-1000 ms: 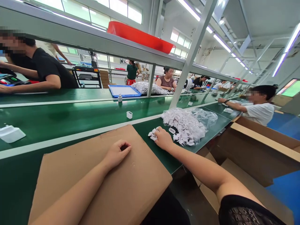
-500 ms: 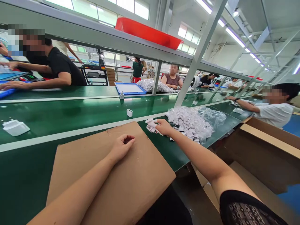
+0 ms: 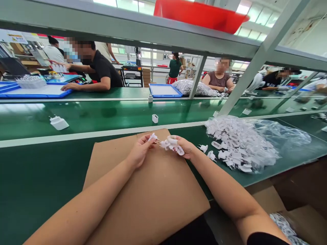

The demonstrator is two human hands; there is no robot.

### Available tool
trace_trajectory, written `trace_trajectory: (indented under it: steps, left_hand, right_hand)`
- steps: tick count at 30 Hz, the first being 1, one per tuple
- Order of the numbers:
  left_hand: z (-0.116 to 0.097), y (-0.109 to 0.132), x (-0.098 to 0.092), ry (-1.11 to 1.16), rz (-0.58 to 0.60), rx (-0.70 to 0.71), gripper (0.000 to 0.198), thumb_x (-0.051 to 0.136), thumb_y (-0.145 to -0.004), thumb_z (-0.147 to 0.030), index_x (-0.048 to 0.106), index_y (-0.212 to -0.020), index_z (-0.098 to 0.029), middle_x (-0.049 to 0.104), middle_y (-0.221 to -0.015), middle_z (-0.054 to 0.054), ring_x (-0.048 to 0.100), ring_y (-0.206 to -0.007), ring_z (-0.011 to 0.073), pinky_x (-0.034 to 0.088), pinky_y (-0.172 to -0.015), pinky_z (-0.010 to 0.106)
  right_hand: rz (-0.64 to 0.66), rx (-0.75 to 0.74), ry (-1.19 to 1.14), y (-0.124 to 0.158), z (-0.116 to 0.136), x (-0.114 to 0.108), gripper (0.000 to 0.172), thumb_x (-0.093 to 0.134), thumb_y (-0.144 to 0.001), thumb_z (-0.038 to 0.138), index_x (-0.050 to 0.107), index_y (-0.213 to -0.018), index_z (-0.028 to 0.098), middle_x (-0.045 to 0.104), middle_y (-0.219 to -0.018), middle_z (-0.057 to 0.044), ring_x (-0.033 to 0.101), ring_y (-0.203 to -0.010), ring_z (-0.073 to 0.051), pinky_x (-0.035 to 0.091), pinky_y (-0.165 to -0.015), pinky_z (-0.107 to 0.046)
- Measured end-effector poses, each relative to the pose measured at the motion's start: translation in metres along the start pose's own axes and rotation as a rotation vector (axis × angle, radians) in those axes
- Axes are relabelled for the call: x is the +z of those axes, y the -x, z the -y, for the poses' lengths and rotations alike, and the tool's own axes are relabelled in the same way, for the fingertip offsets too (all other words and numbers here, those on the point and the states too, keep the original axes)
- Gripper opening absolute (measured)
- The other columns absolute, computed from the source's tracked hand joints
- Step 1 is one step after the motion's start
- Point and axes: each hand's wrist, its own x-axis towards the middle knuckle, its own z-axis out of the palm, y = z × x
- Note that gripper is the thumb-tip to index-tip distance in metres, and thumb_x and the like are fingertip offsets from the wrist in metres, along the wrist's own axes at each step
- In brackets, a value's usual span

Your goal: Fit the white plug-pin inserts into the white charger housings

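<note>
Several white plastic plug pieces (image 3: pixel 171 144) with metal pins are bunched in my right hand (image 3: pixel 186 147), its fingers closed around them. My left hand (image 3: pixel 140 149) pinches one white plug piece (image 3: pixel 152 136) between thumb and fingers, just left of that bunch. Both hands hover close together over a brown cardboard sheet (image 3: pixel 153 190). To the right of my right hand, a big heap of similar white plug pieces (image 3: pixel 237 143) spills out of a clear plastic bag (image 3: pixel 286 132). A few loose ones lie near my right wrist.
Beyond the cardboard runs a green conveyor belt (image 3: pixel 114 117) carrying white charger bodies (image 3: pixel 59 123). A metal shelf frame (image 3: pixel 127 29) with a red tray (image 3: pixel 199 15) crosses above. Co-workers sit across the line. Cardboard boxes (image 3: pixel 301 221) stand at lower right.
My right hand has come left from beside the heap with its plug pieces, over the cardboard. My left hand, empty before, now pinches one piece. The view has turned right and down.
</note>
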Motion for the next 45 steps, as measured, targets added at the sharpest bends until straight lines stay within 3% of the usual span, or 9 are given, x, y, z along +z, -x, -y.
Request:
trace_trajectory:
  steps: [6, 12, 16, 19, 24, 30, 37, 42, 45]
  left_hand:
    - [-0.007, -0.002, 0.002, 0.214, 0.011, -0.165, 0.015, 0.068, -0.088, -0.019, 0.066, -0.101, -0.012, 0.069, -0.114, 0.013, 0.068, -0.1, 0.0181, 0.056, -0.092, 0.028]
    - [-0.008, 0.001, 0.005, 0.168, 0.035, -0.176, 0.019, 0.065, -0.091, -0.024, 0.061, -0.105, -0.012, 0.066, -0.124, 0.018, 0.068, -0.108, 0.0239, 0.056, -0.098, 0.036]
    - [-0.004, 0.004, 0.008, 0.043, 0.052, -0.088, 0.035, 0.073, -0.086, -0.032, 0.057, -0.111, -0.013, 0.065, -0.127, 0.018, 0.067, -0.109, 0.027, 0.056, -0.095, 0.04]
    - [0.003, 0.009, 0.012, -0.095, 0.088, 0.007, 0.049, 0.08, -0.081, -0.042, 0.055, -0.113, -0.016, 0.067, -0.122, 0.014, 0.067, -0.107, 0.027, 0.055, -0.096, 0.041]
    - [0.01, 0.015, 0.015, -0.232, 0.175, 0.003, 0.053, 0.085, -0.068, -0.029, 0.054, -0.11, -0.019, 0.07, -0.108, 0.007, 0.067, -0.097, 0.0214, 0.054, -0.093, 0.036]
    - [0.012, 0.011, 0.023, -0.186, -0.248, 0.047, 0.042, 0.064, -0.06, -0.023, 0.055, -0.1, -0.015, 0.068, -0.097, 0.008, 0.064, -0.083, 0.0186, 0.054, -0.075, 0.031]
    - [-0.044, -0.06, -0.009, -0.854, -0.514, 0.448, 0.039, 0.057, -0.066, -0.023, 0.055, -0.105, -0.017, 0.064, -0.103, 0.01, 0.063, -0.093, 0.0243, 0.054, -0.083, 0.037]
    - [-0.071, -0.123, -0.062, -1.577, -0.181, 0.322, 0.078, 0.058, -0.062, -0.011, 0.049, -0.139, -0.013, 0.033, -0.157, 0.017, 0.028, -0.146, 0.0364, 0.027, -0.121, 0.051]
    - [-0.069, -0.142, -0.079, -1.704, -0.001, 0.239, 0.073, 0.057, -0.066, -0.014, 0.053, -0.139, -0.016, 0.039, -0.155, 0.013, 0.034, -0.144, 0.0331, 0.035, -0.118, 0.045]
  right_hand:
    - [0.107, 0.216, -0.369, 0.001, 0.015, -0.024, 0.027, 0.05, -0.095, 0.042, 0.061, -0.087, 0.019, 0.059, -0.068, -0.001, 0.048, -0.053, -0.01, 0.026, -0.038, -0.015]
    - [0.089, 0.26, -0.33, 0.001, 0.019, -0.026, 0.039, 0.06, -0.088, 0.056, 0.062, -0.089, 0.017, 0.069, -0.086, -0.008, 0.066, -0.076, -0.017, 0.044, -0.045, -0.017]
    - [-0.123, 0.09, -0.14, 0.004, 0.008, -0.007, 0.032, 0.082, -0.068, 0.034, 0.068, -0.091, 0.016, 0.064, -0.07, -0.001, 0.056, -0.055, -0.009, 0.035, -0.038, -0.014]
    - [-0.08, -0.086, 0.02, 0.01, -0.002, 0.013, 0.051, 0.084, -0.061, 0.033, 0.071, -0.108, 0.019, 0.064, -0.071, 0.002, 0.048, -0.051, -0.007, 0.034, -0.04, -0.017]
    - [-0.113, -0.259, 0.223, 0.014, -0.008, 0.025, 0.029, 0.078, -0.065, 0.036, 0.072, -0.086, 0.018, 0.07, -0.079, -0.002, 0.055, -0.061, -0.011, 0.043, -0.053, -0.022]
    - [-0.077, -0.455, 0.668, 0.028, 0.002, 0.01, 0.018, 0.065, -0.075, 0.022, 0.071, -0.092, 0.022, 0.071, -0.087, -0.002, 0.062, -0.073, -0.015, 0.047, -0.065, -0.027]
    - [0.151, -0.359, 1.425, 0.049, 0.009, 0.019, 0.032, 0.06, -0.073, 0.01, 0.073, -0.1, 0.024, 0.068, -0.1, -0.003, 0.063, -0.082, -0.017, 0.034, -0.059, -0.027]
    - [0.173, -0.32, 1.407, 0.051, 0.014, 0.021, 0.032, 0.063, -0.077, 0.02, 0.071, -0.108, 0.024, 0.069, -0.105, -0.002, 0.065, -0.087, -0.017, 0.036, -0.062, -0.026]
    - [0.163, -0.295, 1.349, 0.05, 0.014, 0.019, 0.03, 0.069, -0.073, 0.025, 0.072, -0.102, 0.025, 0.071, -0.104, -0.002, 0.065, -0.089, -0.018, 0.038, -0.063, -0.026]
